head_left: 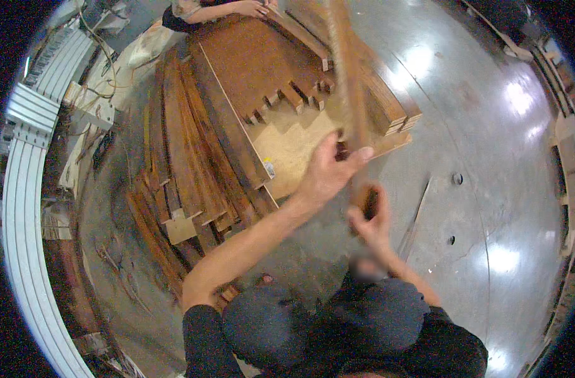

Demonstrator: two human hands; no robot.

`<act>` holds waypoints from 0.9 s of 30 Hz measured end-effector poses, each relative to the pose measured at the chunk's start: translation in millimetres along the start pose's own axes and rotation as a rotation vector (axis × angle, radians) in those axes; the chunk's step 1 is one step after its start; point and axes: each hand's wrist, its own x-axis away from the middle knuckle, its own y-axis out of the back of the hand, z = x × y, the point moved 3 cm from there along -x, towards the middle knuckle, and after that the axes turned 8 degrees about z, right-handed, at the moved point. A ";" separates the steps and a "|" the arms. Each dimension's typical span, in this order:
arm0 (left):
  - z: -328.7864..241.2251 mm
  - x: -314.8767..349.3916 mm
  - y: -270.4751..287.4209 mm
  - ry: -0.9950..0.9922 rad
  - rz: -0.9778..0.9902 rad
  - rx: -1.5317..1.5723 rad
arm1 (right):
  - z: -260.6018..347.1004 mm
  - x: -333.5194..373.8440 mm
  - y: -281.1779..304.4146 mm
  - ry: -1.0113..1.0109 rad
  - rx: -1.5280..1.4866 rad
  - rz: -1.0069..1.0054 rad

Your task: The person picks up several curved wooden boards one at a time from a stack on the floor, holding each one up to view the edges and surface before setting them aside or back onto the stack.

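Note:
A long brown wooden plank [351, 75] rises in front of me toward the top of the view, smeared by motion. My left hand [328, 171] is closed around its edge, with the thumb across the near face. Lower down, my right hand [375, 225] grips the plank near its bottom end, its fingers curled and partly blurred. Beyond my left hand lies a pale board [297, 142], with brown planks [243, 53] laid side by side over its far part. Their near ends are staggered.
At the left, several loose brown planks [193, 151] lie on the floor. Stacked boards [388, 104] stand right of the pale board. A co-worker's hands [254, 9] touch planks at the far end. Pale metal profiles [29, 183] run along the left; a thin strip [419, 211] lies at right.

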 end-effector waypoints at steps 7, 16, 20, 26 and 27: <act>-31.4 29.7 41.6 0.129 0.056 -0.357 | 8.9 -65.4 26.7 -0.132 -0.301 0.287; -15.4 129.9 78.3 0.432 0.277 -0.541 | 32.8 -149.6 14.9 -0.128 -0.475 0.010; 6.9 155.2 108.8 0.575 0.322 -0.382 | 36.2 -121.4 17.9 -0.200 -0.520 0.256; 19.5 182.3 129.6 0.564 0.327 -0.345 | 36.6 -107.0 13.5 -0.245 -0.461 0.356; 19.4 185.0 128.9 0.557 0.302 -0.392 | 37.0 -106.4 15.8 -0.231 -0.463 0.306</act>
